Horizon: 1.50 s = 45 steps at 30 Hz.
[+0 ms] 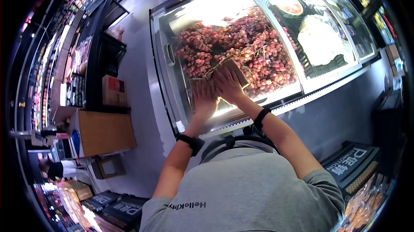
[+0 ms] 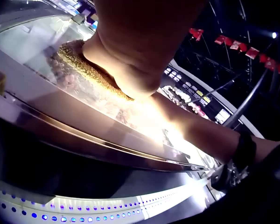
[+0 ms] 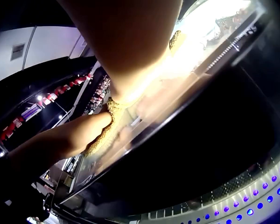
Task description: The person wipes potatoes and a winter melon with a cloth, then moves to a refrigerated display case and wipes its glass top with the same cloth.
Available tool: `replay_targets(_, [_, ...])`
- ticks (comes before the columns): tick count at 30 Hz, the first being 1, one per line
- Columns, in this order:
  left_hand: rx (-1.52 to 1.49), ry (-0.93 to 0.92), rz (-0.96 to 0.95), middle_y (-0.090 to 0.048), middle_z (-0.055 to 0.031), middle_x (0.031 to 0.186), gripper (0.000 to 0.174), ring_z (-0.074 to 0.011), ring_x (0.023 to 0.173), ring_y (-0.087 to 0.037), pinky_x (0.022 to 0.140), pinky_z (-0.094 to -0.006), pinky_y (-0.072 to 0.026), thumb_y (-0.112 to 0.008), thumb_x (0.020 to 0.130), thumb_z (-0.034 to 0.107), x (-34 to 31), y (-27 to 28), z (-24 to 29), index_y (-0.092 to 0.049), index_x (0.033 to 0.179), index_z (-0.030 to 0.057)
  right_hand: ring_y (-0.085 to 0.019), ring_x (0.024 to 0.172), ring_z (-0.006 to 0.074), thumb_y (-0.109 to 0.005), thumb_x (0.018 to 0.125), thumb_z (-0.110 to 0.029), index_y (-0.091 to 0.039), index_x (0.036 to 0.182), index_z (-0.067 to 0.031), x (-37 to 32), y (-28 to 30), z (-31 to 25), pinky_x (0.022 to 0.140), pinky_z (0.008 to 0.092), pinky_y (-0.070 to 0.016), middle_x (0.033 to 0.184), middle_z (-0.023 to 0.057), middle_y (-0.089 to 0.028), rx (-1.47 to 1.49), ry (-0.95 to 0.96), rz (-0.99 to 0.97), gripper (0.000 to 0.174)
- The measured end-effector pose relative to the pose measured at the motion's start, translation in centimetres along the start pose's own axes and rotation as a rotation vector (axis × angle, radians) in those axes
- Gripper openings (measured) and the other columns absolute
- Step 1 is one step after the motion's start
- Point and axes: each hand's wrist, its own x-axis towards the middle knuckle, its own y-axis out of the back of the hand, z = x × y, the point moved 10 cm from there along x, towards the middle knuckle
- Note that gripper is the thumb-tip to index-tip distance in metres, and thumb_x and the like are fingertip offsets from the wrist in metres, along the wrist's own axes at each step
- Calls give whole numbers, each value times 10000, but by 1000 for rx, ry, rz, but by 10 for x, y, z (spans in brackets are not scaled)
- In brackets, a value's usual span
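Observation:
A brown cloth (image 1: pixel 238 72) with a fuzzy edge lies under both hands on the glass top (image 1: pixel 177 107) of a lit display case. My left hand (image 1: pixel 204 97) rests on its left part, fingers extended forward. Beside it, my right hand (image 1: pixel 228 86) presses on the right part with its fingers straight. In the left wrist view the cloth's rough edge (image 2: pixel 95 72) shows golden beneath the hand. Many red grapes (image 1: pixel 263 62) fill the case beyond and around the hands.
Farther right in the case are a cut watermelon (image 1: pixel 291 8) and a white bag (image 1: pixel 321 40). A perforated white strip (image 1: pixel 233 127) runs along the case's near edge. A wooden counter (image 1: pixel 108 133) stands to the left, with a person (image 1: pixel 56 169) near it.

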Motion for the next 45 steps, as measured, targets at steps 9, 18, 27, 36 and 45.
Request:
replay_targets(9, [-117, -248, 76, -187, -185, 1406, 571, -411, 1290, -144, 1016, -550, -136, -383, 864, 360, 48, -11, 74, -281, 1337, 57, -155, 1312, 294, -394, 843, -332, -385, 1302, -175, -34, 15, 81, 1063, 441, -115, 1417, 35, -233, -252, -264, -200, 485])
replay_targets(18, [-74, -226, -51, -99, -129, 1441, 596, -387, 1314, -49, 1044, -537, -56, -324, 871, 391, 130, -26, 104, -198, 1374, 97, -208, 1298, 270, -406, 838, -364, -402, 1293, -161, 3, 32, 153, 1048, 407, -178, 1391, 55, -286, -356, -256, -103, 498])
replay_targets(27, [-31, -82, -146, -77, -109, 1450, 582, -422, 1306, -11, 1018, -592, -9, -278, 876, 406, 191, -28, 95, -165, 1389, 159, -193, 1298, 308, -308, 884, -332, -348, 1318, -107, 56, 15, 194, 1065, 424, -124, 1401, 85, -260, -346, -259, -232, 490])
replay_targets(36, [-101, -17, -34, -97, -109, 1447, 538, -367, 1322, -32, 1051, -538, -3, -223, 894, 350, 244, -15, 75, -149, 1390, 158, -233, 1288, 289, -307, 884, -254, -295, 1322, -29, 119, -9, 216, 1068, 427, -141, 1386, 158, -260, -482, -183, -259, 493])
replay_targets(45, [-144, -40, -96, -84, -98, 1451, 540, -283, 1338, -42, 1082, -428, -6, -223, 898, 353, 195, -15, 78, -141, 1392, 152, -260, 1270, 311, -326, 859, -203, -350, 1273, 43, 84, -28, 184, 1073, 413, -135, 1342, 181, -334, -453, -28, -299, 483])
